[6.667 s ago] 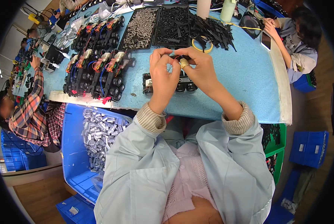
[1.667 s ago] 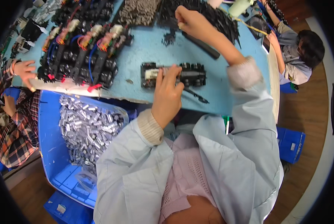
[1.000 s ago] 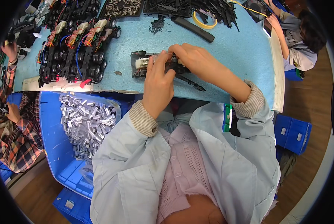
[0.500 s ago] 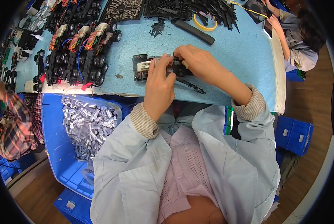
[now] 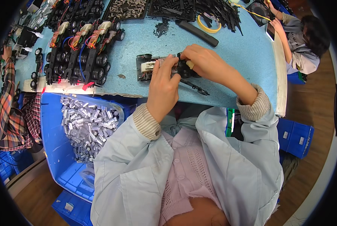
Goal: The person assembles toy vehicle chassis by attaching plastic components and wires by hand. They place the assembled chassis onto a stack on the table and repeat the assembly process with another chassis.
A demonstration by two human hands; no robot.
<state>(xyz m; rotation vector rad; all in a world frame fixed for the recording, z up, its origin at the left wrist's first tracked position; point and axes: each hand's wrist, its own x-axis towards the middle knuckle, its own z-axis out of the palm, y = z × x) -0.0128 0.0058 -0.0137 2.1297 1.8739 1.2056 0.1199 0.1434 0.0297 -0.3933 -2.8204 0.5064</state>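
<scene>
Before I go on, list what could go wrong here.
The slim black part lies near the table's front edge; the right hand, at the wheeled frame, might knock it off.
The row of frames stands near that edge, by the blue bin; a bump could drop one in.

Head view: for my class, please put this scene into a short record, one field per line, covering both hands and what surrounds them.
Workpiece: black plastic wheeled chassis with white block, on blue tabletop
Left hand: fingers over the chassis
Right hand: fingertips at its right part; grip hidden
Beyond: long black bar, yellow ring
Left: rows of black wheeled chassis with coloured wires
Front left: blue plastic bin of silver metal pieces
</scene>
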